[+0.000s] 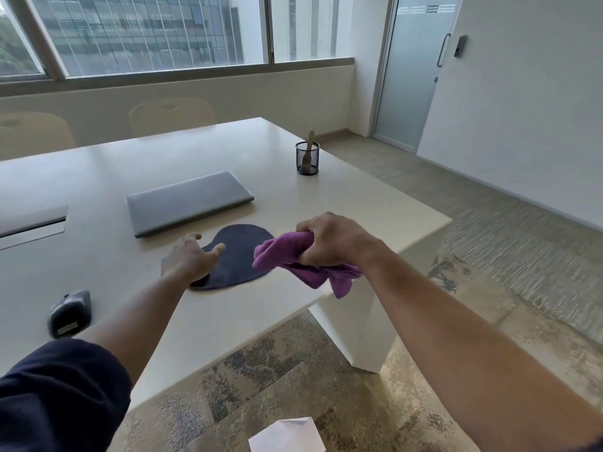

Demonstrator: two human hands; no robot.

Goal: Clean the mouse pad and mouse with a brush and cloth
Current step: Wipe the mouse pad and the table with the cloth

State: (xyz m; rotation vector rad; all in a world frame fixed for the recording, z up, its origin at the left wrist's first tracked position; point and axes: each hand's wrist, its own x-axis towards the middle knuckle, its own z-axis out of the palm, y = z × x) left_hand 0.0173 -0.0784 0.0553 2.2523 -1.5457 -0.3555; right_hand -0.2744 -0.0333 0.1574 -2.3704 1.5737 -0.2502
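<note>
Both hands are stretched over the table's (228,151) near corner. A bunched purple cloth (287,259) is clenched in the fist of the right hand (332,239), just past the pad's right edge, with loose ends hanging below. The left hand (189,259) is laid flat, fingers spread, on the left edge of the dark pad (239,256). The mouse (70,313) is seen lying belly-up at 8 o'clock from the pad, well apart. A closed laptop (187,200) is set at 11 o'clock, near the pad. At 1 o'clock, a brush (308,148) is stood in a mesh cup (307,159).
</note>
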